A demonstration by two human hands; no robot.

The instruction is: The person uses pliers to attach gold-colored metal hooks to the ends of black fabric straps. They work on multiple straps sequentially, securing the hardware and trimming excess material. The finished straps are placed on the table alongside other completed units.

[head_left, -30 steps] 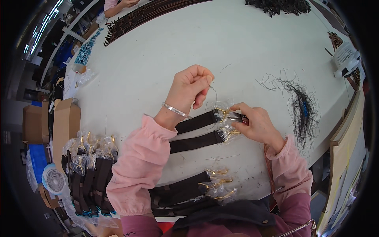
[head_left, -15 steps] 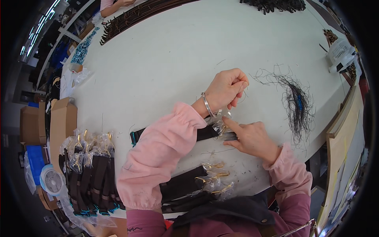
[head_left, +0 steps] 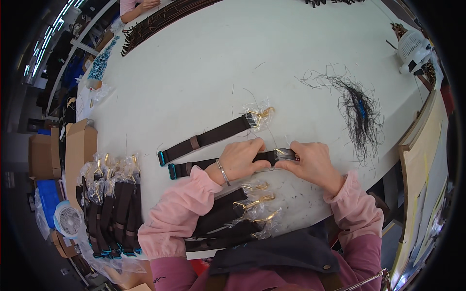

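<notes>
One dark strap point(head_left: 264, 157) on the tabletop point(head_left: 194, 87) becomes the focus as the left hand point(head_left: 241, 158), lowered from its raised pinch, grips it, the right hand point(head_left: 311, 165) clasping its end, a second strap point(head_left: 217, 134) lying free beyond

A dark, flat strap point(head_left: 264, 156) stretches sideways, rising slightly toward the right. A turquoise buckle point(head_left: 172, 171) finishes its left end. The strap is held; its middle is covered, and a short, straight stretch shows again farther right. Something shiny and grey shows at the right end, whose tip is hidden.
</notes>
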